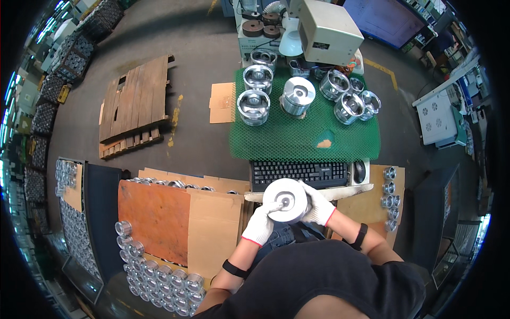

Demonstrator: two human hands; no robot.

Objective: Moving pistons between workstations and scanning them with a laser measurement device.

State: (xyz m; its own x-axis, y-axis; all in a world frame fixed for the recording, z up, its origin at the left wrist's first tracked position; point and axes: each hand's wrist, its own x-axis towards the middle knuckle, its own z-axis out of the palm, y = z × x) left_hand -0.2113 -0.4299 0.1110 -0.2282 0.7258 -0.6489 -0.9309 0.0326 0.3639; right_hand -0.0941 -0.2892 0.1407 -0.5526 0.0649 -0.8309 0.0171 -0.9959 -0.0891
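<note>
A silver metal piston (289, 187) is held up in front of my body, its round crown with a central hollow facing up. My left hand (259, 224), in a white knitted glove, grips its lower left side, a finger or thumb reaching over the crown toward the hollow. From the right, my right hand (320, 207), gloved the same way, is closed around the piston's side; some of its fingers are hidden behind the piston. Just beyond the piston lies a black keyboard (300, 174), with a black mouse (359, 171) to its right.
Several pistons, one of them a crown-up piston (298, 93), stand on a green mesh mat (276, 141) ahead. Behind them is a beige box-shaped device (329, 32). Rows of pistons (164, 274) sit at lower left beside an orange-brown board (154, 218). More small pistons (389, 187) line the right.
</note>
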